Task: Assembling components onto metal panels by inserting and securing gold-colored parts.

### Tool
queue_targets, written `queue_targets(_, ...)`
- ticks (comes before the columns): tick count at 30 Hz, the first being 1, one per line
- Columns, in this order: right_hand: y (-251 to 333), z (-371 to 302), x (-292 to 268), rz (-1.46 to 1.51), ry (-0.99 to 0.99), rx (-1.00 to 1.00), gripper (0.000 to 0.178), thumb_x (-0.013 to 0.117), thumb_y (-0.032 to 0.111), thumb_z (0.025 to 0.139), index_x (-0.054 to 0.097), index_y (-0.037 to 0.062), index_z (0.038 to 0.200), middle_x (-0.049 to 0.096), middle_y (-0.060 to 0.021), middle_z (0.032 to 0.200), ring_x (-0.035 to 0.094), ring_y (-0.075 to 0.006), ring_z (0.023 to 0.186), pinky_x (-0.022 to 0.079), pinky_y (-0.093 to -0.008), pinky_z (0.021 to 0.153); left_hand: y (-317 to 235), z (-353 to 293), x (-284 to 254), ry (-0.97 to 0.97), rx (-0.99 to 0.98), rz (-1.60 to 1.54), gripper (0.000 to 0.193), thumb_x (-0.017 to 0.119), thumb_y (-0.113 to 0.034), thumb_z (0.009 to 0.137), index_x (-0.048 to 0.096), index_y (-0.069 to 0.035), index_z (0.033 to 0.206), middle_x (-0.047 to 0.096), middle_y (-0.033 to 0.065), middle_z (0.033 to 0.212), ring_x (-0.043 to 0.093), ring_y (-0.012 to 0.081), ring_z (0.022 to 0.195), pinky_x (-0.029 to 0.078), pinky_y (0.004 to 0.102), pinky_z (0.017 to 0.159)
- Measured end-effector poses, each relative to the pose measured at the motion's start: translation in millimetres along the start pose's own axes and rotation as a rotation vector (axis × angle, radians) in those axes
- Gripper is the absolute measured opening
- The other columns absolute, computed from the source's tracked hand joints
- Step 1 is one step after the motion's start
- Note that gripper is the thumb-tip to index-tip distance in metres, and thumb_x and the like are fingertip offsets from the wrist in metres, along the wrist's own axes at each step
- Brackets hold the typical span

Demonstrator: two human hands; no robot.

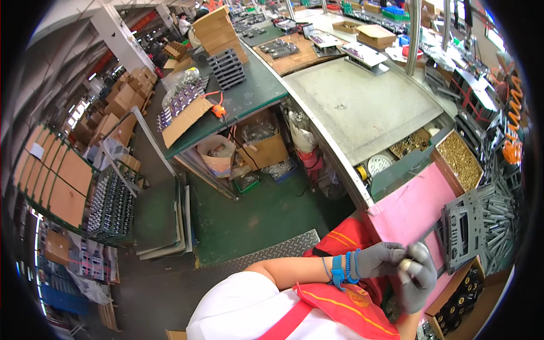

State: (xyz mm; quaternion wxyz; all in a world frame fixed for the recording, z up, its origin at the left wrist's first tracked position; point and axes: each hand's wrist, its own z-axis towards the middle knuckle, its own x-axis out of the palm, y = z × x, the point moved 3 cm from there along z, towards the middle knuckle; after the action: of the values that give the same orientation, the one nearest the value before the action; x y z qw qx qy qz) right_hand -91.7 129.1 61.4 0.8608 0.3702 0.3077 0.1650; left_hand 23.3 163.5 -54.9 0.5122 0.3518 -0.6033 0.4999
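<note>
**Small part pinched between two gloved hands, off the edge of the mat**

Right now both hands meet at the near edge of the pink mat (416, 209), well short of the grey metal plate (466, 225) lying at its right edge. The left hand (378, 259), in a grey glove with a blue wrist strap (340, 270), is curled in, its fingertips closed on a small pale ring-like part (406, 264). The right hand (418, 276), also gloved, is closed around the same part from the other side; what the part is exactly is too small to tell.

The likely trouble is a slip. Gloves dull the feel, the part is tiny, and it sits above the person's lap rather than over the mat, so a loose pinch would probably send it down to the green floor (255, 221). The open tray of brass pieces (460, 160) at the mat's far right corner could also be knocked by a hasty reach.
</note>
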Motion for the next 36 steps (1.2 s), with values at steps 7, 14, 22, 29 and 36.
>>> queue_targets(7, -20.1, -14.3, -41.7, -0.143, -0.209, 0.266, 0.028, 0.065, -0.003, 0.075, 0.059, 0.0013, 0.101, 0.06, -0.0118, 0.112, 0.058, -0.0246, 0.103, 0.047, -0.0362, 0.092, -23.9, -2.9, 25.4, 0.15, -0.008, 0.078, 0.026, 0.065, -0.022, 0.095, 0.06, -0.001, 0.11, 0.064, 0.0116, 0.11, 0.065, 0.0248, 0.099, 0.056, 0.0393, 0.088)
queue_targets(14, -0.5, -13.8, -8.2, -0.329, -0.067, 0.001, 0.033, 0.078, 0.009, 0.069, 0.059, 0.0038, 0.096, 0.06, -0.0153, 0.103, 0.059, -0.0334, 0.095, 0.047, -0.0414, 0.088, -14.2, -15.7, 23.3, 0.023, -0.048, 0.067, 0.034, 0.061, -0.029, 0.097, 0.058, -0.002, 0.118, 0.063, 0.0072, 0.112, 0.063, 0.0185, 0.104, 0.056, 0.0353, 0.091)
queue_targets(22, -12.2, -33.4, -7.6, -0.407, -0.136, 0.14, 0.033, 0.077, 0.014, 0.078, 0.057, 0.0063, 0.102, 0.063, -0.0213, 0.117, 0.061, -0.0412, 0.103, 0.048, -0.0476, 0.09, -4.0, -5.2, 22.1, 0.011, -0.091, 0.091, 0.034, 0.057, -0.022, 0.098, 0.058, 0.001, 0.122, 0.062, 0.0086, 0.119, 0.06, 0.0203, 0.109, 0.048, 0.0381, 0.099)
queue_targets(29, -43.5, -20.9, -60.4, -0.355, -0.337, 0.226, 0.035, 0.079, 0.008, 0.075, 0.057, 0.0069, 0.103, 0.062, -0.0201, 0.117, 0.061, -0.0439, 0.101, 0.048, -0.0487, 0.09, -18.2, 40.7, 21.5, -0.166, -0.236, 0.29, 0.044, 0.058, -0.032, 0.098, 0.054, 0.003, 0.124, 0.057, 0.0137, 0.128, 0.058, 0.0223, 0.117, 0.049, 0.0406, 0.1)
queue_targets(36, -90.5, -12.8, -112.4, -0.616, -0.5, 0.756, 0.021, 0.071, 0.01, 0.083, 0.059, 0.0059, 0.099, 0.063, -0.016, 0.116, 0.063, -0.0371, 0.097, 0.05, -0.0439, 0.083, -29.2, 91.5, 11.2, -0.301, -0.34, 0.382, 0.042, 0.051, -0.03, 0.102, 0.053, 0.005, 0.125, 0.06, 0.0149, 0.124, 0.063, 0.0244, 0.11, 0.05, 0.0376, 0.098)
